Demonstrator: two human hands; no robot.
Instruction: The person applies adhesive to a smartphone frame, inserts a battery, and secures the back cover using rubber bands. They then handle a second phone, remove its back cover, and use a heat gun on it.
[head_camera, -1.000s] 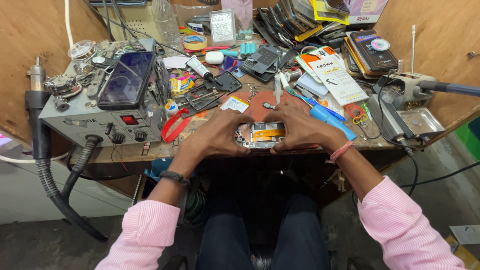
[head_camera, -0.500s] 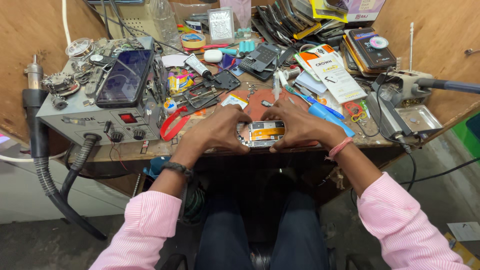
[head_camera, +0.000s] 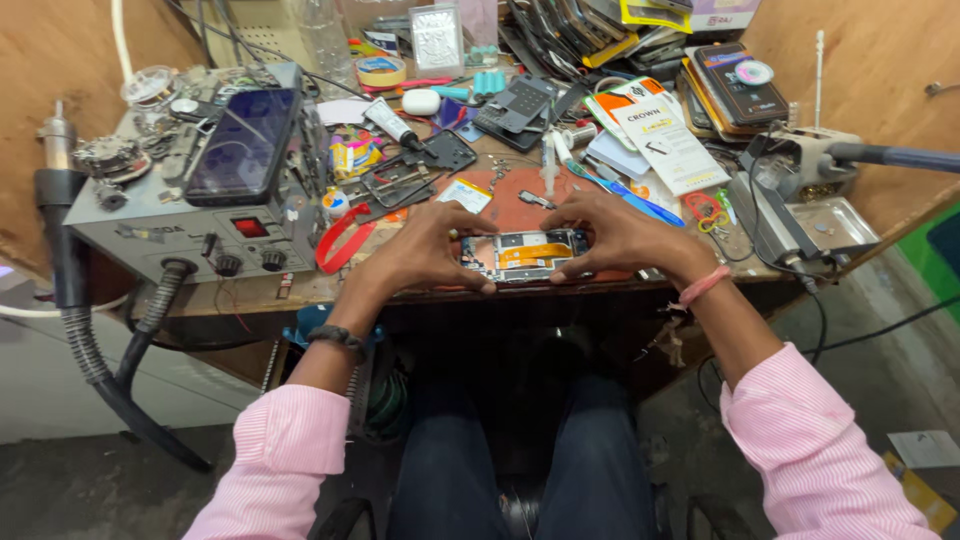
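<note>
dark phone screen (head_camera: 243, 143) (atop grey station (head_camera: 150, 225)), white-orange package (head_camera: 660, 135)

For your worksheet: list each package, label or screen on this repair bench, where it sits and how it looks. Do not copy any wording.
Dark phone screen: lying on the grey station, left.
White and orange flat package: right of centre, behind the hands.
Small white card: just behind the left hand.
Opened phone: between both hands, orange strip inside.

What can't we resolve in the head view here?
- Opened phone: both ends covered by the left hand and right hand; its parts are too small to tell.
- Fingertip contact: hidden behind the knuckles.
- Hot-air station: its hose runs off below the bench.
- Stack of phones: cut off by the top edge.
</note>
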